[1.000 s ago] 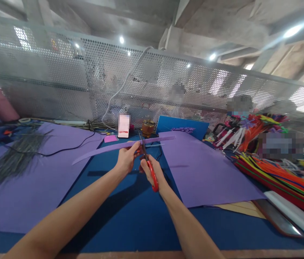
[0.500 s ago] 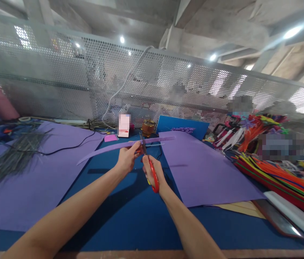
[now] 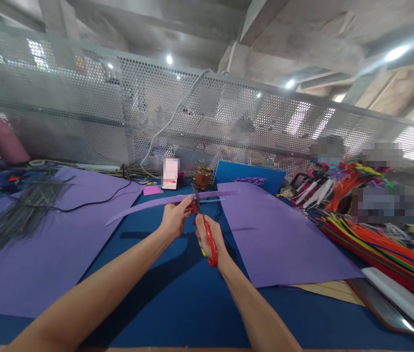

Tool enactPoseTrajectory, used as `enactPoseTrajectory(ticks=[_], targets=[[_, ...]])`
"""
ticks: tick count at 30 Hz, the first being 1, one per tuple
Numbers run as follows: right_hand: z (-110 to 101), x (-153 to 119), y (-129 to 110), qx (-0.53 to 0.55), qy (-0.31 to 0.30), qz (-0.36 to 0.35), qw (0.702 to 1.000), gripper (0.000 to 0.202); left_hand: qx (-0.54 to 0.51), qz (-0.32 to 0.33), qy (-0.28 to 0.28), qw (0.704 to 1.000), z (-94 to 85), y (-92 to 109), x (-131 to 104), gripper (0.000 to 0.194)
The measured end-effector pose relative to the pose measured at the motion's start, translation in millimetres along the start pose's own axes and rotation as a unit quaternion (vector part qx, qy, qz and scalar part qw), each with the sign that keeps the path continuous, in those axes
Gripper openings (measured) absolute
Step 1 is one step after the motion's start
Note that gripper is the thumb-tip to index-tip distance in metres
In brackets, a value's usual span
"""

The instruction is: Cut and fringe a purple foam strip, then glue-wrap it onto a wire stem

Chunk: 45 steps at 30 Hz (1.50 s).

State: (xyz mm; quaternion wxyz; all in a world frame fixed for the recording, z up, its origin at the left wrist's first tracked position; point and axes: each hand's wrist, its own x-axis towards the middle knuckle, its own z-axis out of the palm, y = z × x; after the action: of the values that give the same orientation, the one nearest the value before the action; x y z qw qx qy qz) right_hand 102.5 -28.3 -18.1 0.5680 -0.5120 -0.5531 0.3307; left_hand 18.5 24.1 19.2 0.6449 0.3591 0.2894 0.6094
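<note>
My left hand (image 3: 175,218) pinches a long narrow purple paper strip (image 3: 148,203) near its middle. The strip curves down to the left and reaches right over a purple sheet. My right hand (image 3: 210,235) is closed round the red handles of a pair of scissors (image 3: 212,249). The dark blades point up and cross the strip just beside my left fingertips; whether they cut into it I cannot tell. A thin pale stick-like piece (image 3: 212,200) lies just right of the blades.
Purple sheets (image 3: 284,234) lie on the blue table (image 3: 170,303) at both sides. Dark thin stems (image 3: 19,210) rest at left. Behind stand a phone (image 3: 170,173), an amber jar (image 3: 203,177) and a mesh partition (image 3: 93,117). Colourful pipe cleaners (image 3: 386,249) are piled at right.
The whole view has shifted slightly, so things appear a little lower. Both hands keep nearly the same pose on the strip and the scissors.
</note>
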Motion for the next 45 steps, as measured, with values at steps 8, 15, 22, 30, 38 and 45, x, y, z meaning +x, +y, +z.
enactPoseTrajectory(ticks=[8,15,22,30,38,45], targets=[[-1.5,1.2,1.4,-0.018,-0.009,0.003,1.000,0.044,-0.005,0.000,-0.002,1.000,-1.6,-1.5,0.9,0.028],[-4.0,1.8,3.0,0.000,-0.025,0.008,1.000,0.042,-0.020,-0.002,-0.006,1.000,-4.6,-4.1,3.9,0.027],[-4.4,5.0,11.7,0.017,-0.040,0.011,0.999,0.046,-0.008,0.001,-0.010,1.000,-5.9,-3.8,5.5,0.023],[-5.0,3.1,4.5,0.010,-0.054,-0.037,0.998,0.055,-0.006,0.009,0.015,1.000,-4.7,-2.0,6.7,0.026],[-5.1,2.5,2.9,-0.032,-0.049,-0.048,0.997,0.056,-0.013,0.033,0.010,0.999,-4.4,0.0,7.6,0.026],[-5.9,3.3,1.5,0.013,-0.052,0.007,0.999,0.060,0.016,0.013,-0.017,1.000,-5.8,-5.2,6.6,0.027]])
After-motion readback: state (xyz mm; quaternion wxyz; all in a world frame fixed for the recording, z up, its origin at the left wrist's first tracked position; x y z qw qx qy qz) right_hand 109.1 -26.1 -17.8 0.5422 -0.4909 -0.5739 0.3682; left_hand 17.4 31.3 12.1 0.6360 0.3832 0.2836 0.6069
